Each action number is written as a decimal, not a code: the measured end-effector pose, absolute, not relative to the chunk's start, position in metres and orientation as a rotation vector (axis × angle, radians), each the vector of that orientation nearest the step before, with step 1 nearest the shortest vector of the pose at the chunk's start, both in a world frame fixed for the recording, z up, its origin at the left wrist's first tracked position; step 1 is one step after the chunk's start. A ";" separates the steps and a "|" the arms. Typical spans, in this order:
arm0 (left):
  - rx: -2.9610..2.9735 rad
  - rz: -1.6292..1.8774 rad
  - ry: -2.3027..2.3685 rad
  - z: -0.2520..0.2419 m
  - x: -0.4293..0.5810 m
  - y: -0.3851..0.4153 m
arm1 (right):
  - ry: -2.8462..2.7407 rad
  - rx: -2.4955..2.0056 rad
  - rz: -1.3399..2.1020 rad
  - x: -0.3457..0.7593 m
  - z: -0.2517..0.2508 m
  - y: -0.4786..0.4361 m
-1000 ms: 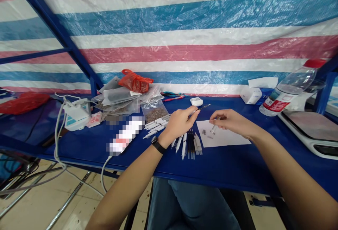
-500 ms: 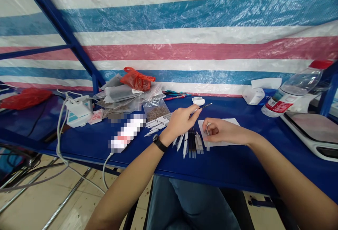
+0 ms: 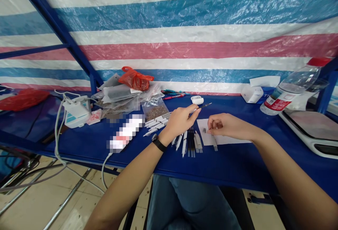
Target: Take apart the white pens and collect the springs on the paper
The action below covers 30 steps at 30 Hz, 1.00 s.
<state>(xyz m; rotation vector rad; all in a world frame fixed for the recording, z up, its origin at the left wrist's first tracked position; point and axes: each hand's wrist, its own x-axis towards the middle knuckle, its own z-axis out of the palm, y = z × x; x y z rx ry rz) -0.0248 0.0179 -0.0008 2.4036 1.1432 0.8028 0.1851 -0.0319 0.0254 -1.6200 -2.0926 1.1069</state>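
My left hand [image 3: 179,121] is shut around a slim dark pen [image 3: 203,106], whose thin tip points to the right. My right hand [image 3: 227,126] rests curled over a white paper sheet [image 3: 224,133], its fingertips low near the sheet. Just under those fingers lies a small grey part [image 3: 204,130]. A white pen piece [image 3: 214,142] sits at the near edge of the sheet. Between my hands, a row of pen parts [image 3: 190,145] lies on the blue table [image 3: 224,163]. White pen bodies [image 3: 155,125] lie just left of my left hand.
Clear plastic bags [image 3: 118,94], a bag of brown granules [image 3: 154,110] and a red bag [image 3: 135,80] stand behind. A white charger [image 3: 76,112] with cables sits left. To the right are a water bottle [image 3: 293,89], a tissue box [image 3: 252,94] and a flat scale [image 3: 311,128].
My right hand has shifted left and back over the sheet, and a white pen piece now lies at the sheet's near edge. My left hand has barely moved.
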 end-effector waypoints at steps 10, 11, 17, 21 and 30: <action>2.410 0.758 1.124 0.002 -0.025 0.017 | -2.220 -1.872 1.059 0.204 0.033 -0.032; 2.407 0.755 1.125 0.002 -0.025 0.017 | -2.243 -1.842 1.080 0.204 0.032 -0.033; 2.405 0.766 1.118 0.000 -0.025 0.017 | -2.343 -1.628 1.225 0.196 0.031 -0.035; 2.406 0.754 1.103 0.000 -0.025 0.018 | -2.337 -1.623 1.153 0.196 0.030 -0.034; 2.404 0.743 1.117 0.002 -0.024 0.016 | -2.365 -1.536 1.233 0.186 0.025 -0.037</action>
